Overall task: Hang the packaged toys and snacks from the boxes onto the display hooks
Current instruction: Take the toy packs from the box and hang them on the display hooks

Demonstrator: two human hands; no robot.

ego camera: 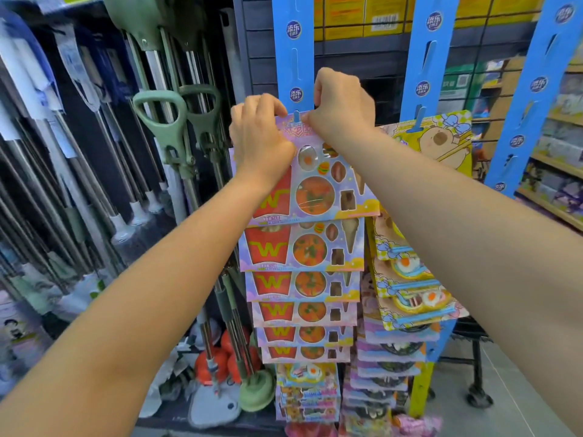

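A pink and purple gummy snack card with a red fries box and a pizza printed on it hangs at the top of a column on the blue hanging strip. Its punched hole sits over a blue hook tab. My left hand pinches the card's top left corner. My right hand pinches its top edge just right of the tab. Several identical cards hang below it, overlapping downward.
A second blue strip to the right carries yellow capybara snack cards and more packs beneath. A third strip stands at the far right before store shelves. Mops with green handles fill the rack on the left.
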